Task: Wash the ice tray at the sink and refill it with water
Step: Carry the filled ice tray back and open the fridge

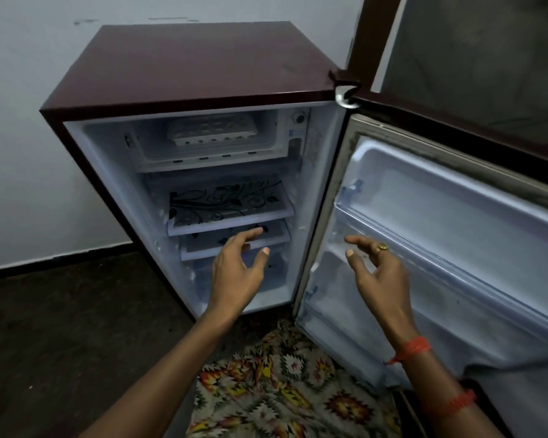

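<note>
A white ice tray lies in the freezer compartment at the top of a small maroon fridge whose door stands wide open to the right. My left hand hovers in front of the lower shelves, fingers relaxed and spread, holding nothing. My right hand, with a ring on one finger and red threads at the wrist, hovers in front of the door's inner racks, also holding nothing. Both hands are well below the tray.
Two glass shelves with a black floral print sit under the freezer. The door racks hold nothing visible. A patterned cloth lies on the dark floor below. A white wall stands behind the fridge.
</note>
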Action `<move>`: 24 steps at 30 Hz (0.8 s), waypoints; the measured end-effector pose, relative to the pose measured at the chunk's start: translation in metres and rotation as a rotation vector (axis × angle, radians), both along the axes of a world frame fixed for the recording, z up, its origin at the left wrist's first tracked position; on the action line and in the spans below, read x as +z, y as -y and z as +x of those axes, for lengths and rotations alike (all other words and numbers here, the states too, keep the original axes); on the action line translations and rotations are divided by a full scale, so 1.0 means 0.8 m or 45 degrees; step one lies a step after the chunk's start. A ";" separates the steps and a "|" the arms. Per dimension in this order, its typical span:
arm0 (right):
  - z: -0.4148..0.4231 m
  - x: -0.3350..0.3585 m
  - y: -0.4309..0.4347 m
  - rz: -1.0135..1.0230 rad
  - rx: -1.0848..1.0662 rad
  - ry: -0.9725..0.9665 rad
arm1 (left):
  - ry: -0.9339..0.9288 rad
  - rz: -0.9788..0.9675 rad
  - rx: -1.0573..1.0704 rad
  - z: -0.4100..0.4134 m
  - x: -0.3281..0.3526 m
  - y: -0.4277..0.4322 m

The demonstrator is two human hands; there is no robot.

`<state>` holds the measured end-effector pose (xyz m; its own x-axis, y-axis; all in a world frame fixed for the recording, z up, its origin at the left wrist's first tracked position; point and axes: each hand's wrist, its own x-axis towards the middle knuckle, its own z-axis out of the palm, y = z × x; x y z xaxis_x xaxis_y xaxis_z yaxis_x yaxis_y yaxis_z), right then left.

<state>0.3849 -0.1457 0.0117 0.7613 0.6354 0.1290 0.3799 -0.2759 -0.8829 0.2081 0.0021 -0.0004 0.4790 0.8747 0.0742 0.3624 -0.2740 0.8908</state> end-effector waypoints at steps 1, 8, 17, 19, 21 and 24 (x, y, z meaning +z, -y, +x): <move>0.007 0.003 0.019 -0.001 -0.022 0.016 | -0.023 0.029 -0.030 0.009 0.001 0.013; 0.058 0.030 0.137 0.041 -0.255 0.106 | -0.037 0.167 -0.226 0.084 0.024 0.098; 0.111 0.070 0.268 0.189 -0.594 0.343 | 0.155 0.464 -0.382 0.190 0.095 0.199; 0.121 0.080 0.296 0.238 -0.642 0.437 | 0.195 0.552 -0.397 0.214 0.114 0.222; 0.130 0.087 0.322 0.262 -0.695 0.535 | 0.233 0.645 -0.408 0.237 0.133 0.246; 0.142 0.094 0.350 0.287 -0.788 0.619 | 0.264 0.812 -0.449 0.272 0.156 0.275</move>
<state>0.4985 -0.4257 0.0868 0.7916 0.0377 0.6098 0.5719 -0.3971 -0.7178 0.4258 -0.2177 0.1244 0.6439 0.4292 0.6334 0.0001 -0.8279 0.5609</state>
